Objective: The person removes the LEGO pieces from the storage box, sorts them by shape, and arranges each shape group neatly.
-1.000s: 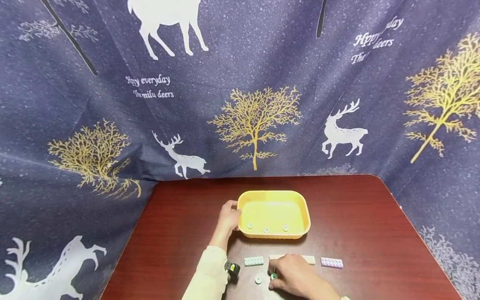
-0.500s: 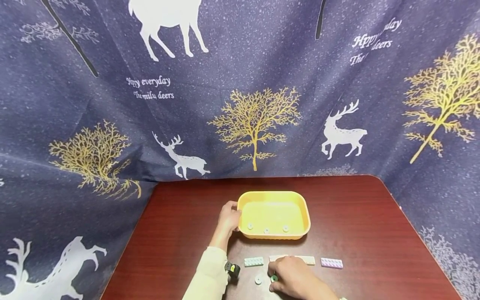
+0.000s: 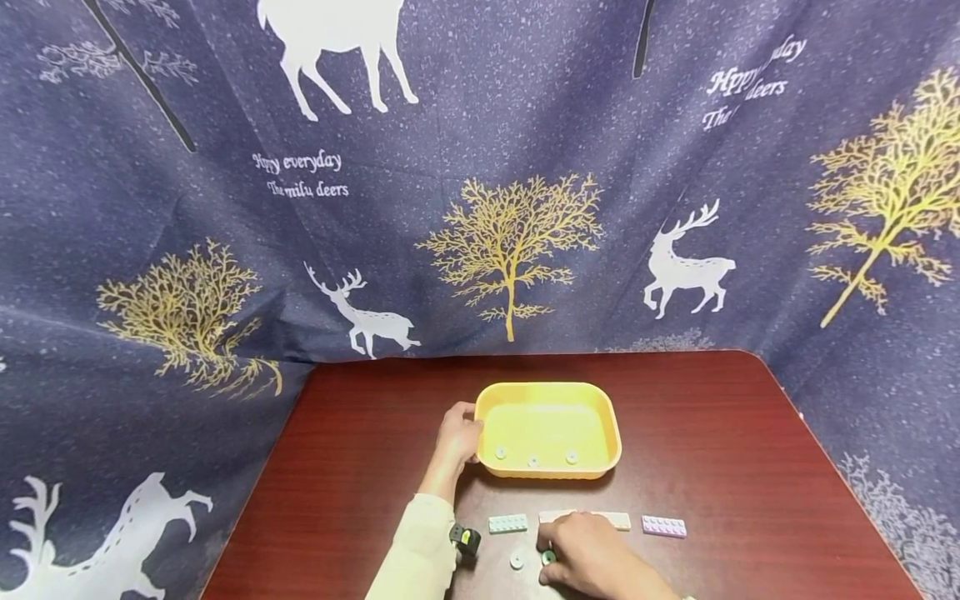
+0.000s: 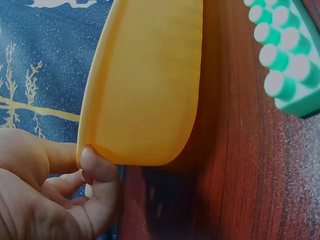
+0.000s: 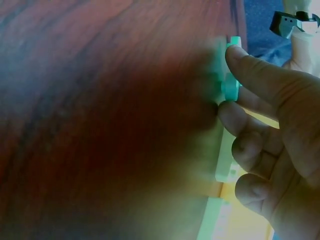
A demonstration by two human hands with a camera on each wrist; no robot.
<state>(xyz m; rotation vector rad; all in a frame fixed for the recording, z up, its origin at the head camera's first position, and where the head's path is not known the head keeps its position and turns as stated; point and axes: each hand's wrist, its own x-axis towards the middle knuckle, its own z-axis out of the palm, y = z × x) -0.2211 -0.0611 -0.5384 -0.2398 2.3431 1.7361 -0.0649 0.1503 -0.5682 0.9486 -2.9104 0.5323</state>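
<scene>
My left hand (image 3: 456, 433) grips the left end of a yellow plastic bin (image 3: 551, 421), its thumb and fingers on either side of the wall (image 4: 145, 90) in the left wrist view. Several small pale round pieces lie along the bin's near side. Low in the head view, my right hand (image 3: 588, 554) pinches a small green round piece (image 3: 548, 557) close over the table. In the right wrist view, thumb and fingers are around this green piece (image 5: 231, 87). A pale round piece (image 3: 517, 560) with a dark centre lies just left of the right hand.
Studded toy bricks line up in front of the bin: a mint one (image 3: 507, 523), cream ones (image 3: 618, 521) partly behind my right hand, and a lilac one (image 3: 663, 526). The reddish-brown table (image 3: 360, 467) ends at a blue patterned cloth (image 3: 465, 125).
Almost nothing differs. The left hand keeps its hold on the bin, and the right hand stays at the green round piece with only a slight shift of the fingers.
</scene>
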